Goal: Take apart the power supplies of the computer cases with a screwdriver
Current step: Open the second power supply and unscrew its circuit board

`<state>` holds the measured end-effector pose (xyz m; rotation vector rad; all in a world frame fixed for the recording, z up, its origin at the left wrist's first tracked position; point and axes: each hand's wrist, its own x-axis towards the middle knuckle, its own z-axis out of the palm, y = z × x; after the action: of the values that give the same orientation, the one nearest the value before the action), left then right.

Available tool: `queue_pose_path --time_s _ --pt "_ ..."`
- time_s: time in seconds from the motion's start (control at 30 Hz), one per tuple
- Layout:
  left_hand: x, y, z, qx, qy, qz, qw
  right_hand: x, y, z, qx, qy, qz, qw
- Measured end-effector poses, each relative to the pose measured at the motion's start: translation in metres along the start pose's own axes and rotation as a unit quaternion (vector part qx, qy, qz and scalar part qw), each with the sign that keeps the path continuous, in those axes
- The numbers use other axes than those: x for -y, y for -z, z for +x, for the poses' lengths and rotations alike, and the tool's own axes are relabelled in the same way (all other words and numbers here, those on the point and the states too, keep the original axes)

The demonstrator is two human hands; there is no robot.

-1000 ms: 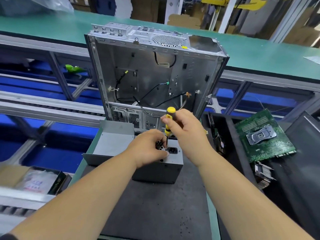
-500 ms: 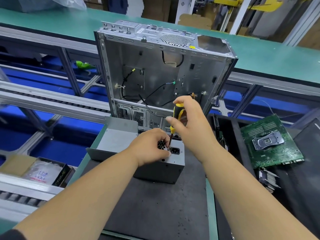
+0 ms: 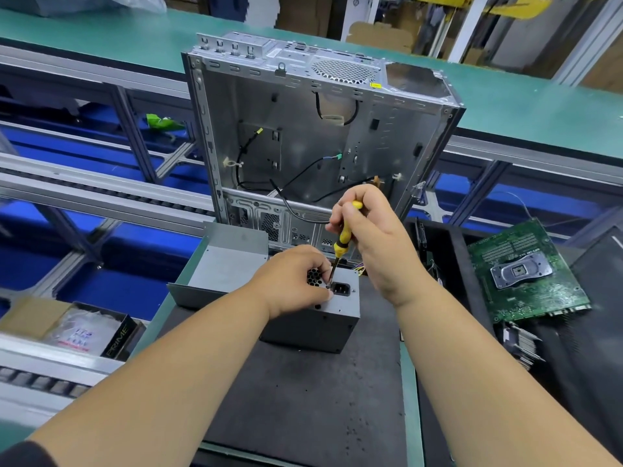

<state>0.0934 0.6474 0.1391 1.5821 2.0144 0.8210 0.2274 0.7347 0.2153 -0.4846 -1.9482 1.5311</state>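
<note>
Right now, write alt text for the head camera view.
The right hand holds a yellow-handled screwdriver with its tip on a grey power supply, which the left hand steadies on a dark mat. An open, gutted computer case stands behind; a green motherboard lies to the right.

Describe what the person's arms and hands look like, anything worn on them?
Both forearms are bare from elbow to wrist. The left hand and right hand wear no gloves, and no rings, watch or bracelet show. The only clothing in view is a dark sleeve edge on the left arm at the bottom left corner. No sleeve shows on the right arm.
</note>
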Motion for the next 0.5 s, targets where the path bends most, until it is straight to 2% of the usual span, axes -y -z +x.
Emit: queue_pose_path --time_s 0.23,0.37,0.5 --pt "-0.001 0.0 0.0 0.001 -0.01 0.001 1.0 -0.003 -0.004 0.004 -0.029 -0.035 0.167 0.985" --pt "0.001 0.001 -0.001 0.005 -0.007 0.005 1.0 -0.001 0.004 0.007 -0.07 -0.077 0.173 0.979" --pt "0.001 0.001 -0.001 0.006 -0.002 0.008 1.0 0.0 0.005 0.007 -0.042 -0.084 0.203 0.975"
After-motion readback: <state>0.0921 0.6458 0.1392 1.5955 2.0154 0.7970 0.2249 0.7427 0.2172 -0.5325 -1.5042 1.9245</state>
